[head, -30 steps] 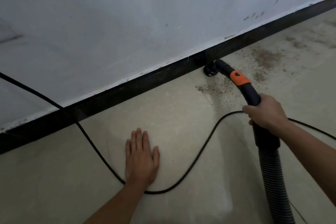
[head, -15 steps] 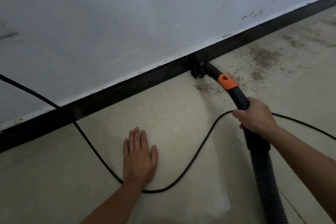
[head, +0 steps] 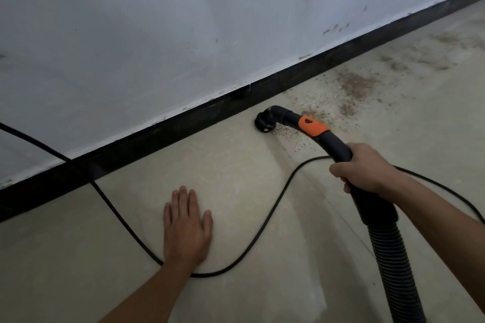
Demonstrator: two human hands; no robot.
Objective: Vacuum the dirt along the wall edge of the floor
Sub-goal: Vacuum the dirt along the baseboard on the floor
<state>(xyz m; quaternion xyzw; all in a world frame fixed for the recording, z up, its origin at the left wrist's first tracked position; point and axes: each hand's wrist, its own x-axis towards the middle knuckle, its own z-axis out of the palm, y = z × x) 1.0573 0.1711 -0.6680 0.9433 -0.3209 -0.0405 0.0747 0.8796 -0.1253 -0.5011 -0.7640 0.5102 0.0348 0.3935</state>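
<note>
Just short of the baseboard (head: 157, 136): nozzle (head: 265, 122) at eleven o'clock from right hand (head: 367, 168), fingers (head: 338, 168) wrapped round hose handle (head: 338, 147); dirt (head: 351, 86) at two o'clock of nozzle; left hand (head: 186, 228) flat on floor (head: 236, 178).

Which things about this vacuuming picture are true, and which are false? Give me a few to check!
1. The right hand holds the vacuum tube. True.
2. The left hand is picking up the black cord. False: it lies flat on the floor with straight fingers, and the cord loops past its wrist.
3. The nozzle is down at the floor, close to the black baseboard. True.
4. All the dirt is gone. False: brown dirt still lies right of the nozzle, along the wall edge.
5. The band on the tube is green. False: the band is orange.
</note>
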